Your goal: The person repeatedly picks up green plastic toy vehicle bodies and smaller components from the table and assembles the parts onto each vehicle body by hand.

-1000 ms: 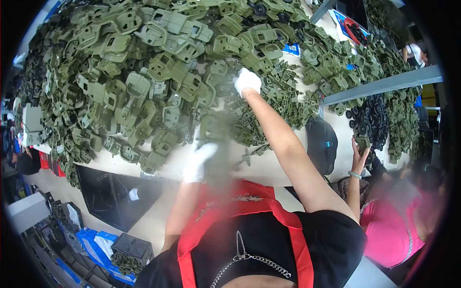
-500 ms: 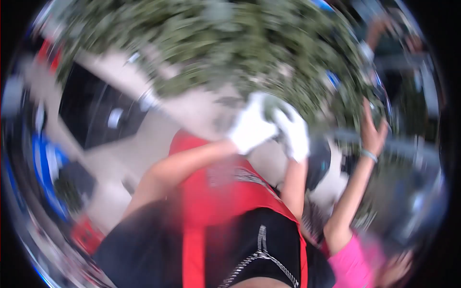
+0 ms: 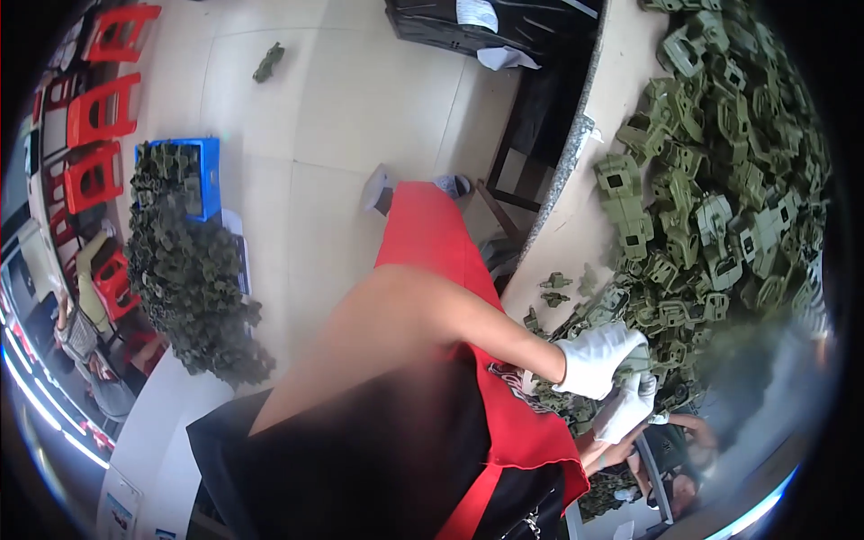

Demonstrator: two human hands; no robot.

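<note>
Both of my hands wear white gloves and meet at the near edge of a heap of olive-green moulded plastic parts (image 3: 711, 225) on the table. My left hand (image 3: 596, 362) has its fingers closed on a green plastic part (image 3: 637, 362), mostly hidden by the gloves. Just below it, my right hand (image 3: 627, 409) is closed with its fingertips against the same part. Several small loose green pieces (image 3: 555, 288) lie on the tabletop beside the heap.
A blue crate (image 3: 209, 175) overflowing with dark green parts stands at the left. Red stools (image 3: 94, 175) line the far left. One green piece (image 3: 268, 62) lies on the tiled floor. A black bin (image 3: 432, 25) sits by the table edge (image 3: 567, 171). Other people (image 3: 679, 450) work nearby.
My view has swung left, so the heap now lies to the right and the floor, crate and stools show. My gloved hands stay together at the heap's edge.
</note>
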